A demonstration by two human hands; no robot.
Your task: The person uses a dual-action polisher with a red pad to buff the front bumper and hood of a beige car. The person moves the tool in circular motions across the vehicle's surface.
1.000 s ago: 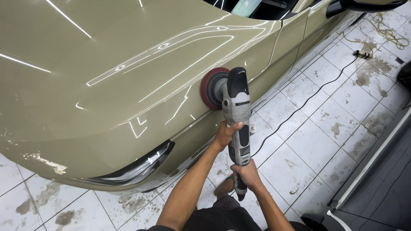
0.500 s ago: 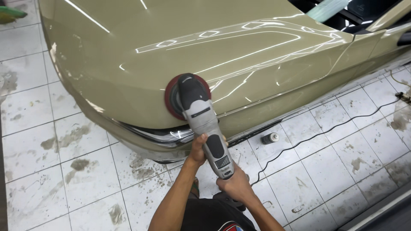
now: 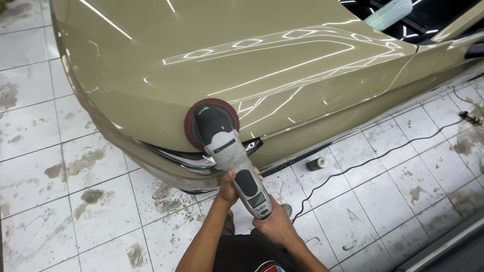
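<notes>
I hold a grey and black power polisher (image 3: 229,151) with both hands. Its round red pad (image 3: 190,118) presses flat against the glossy olive-green car body (image 3: 282,65), just above the dark headlight (image 3: 194,160). My left hand (image 3: 227,189) grips the polisher's body from the left side. My right hand (image 3: 275,224) wraps the rear handle, close to my torso. A black power cord (image 3: 363,163) runs from the tool's rear across the floor to the right.
White floor tiles (image 3: 60,201) around the car are stained with dirty patches. A small dark bottle (image 3: 316,163) lies on the floor beside the car's lower edge. A plug connector (image 3: 473,118) sits at the far right. The windscreen (image 3: 398,12) shows at top right.
The polisher has moved from the car's side panel round to the corner above the headlight. My view has shifted left, bringing more of the stained floor into sight.
</notes>
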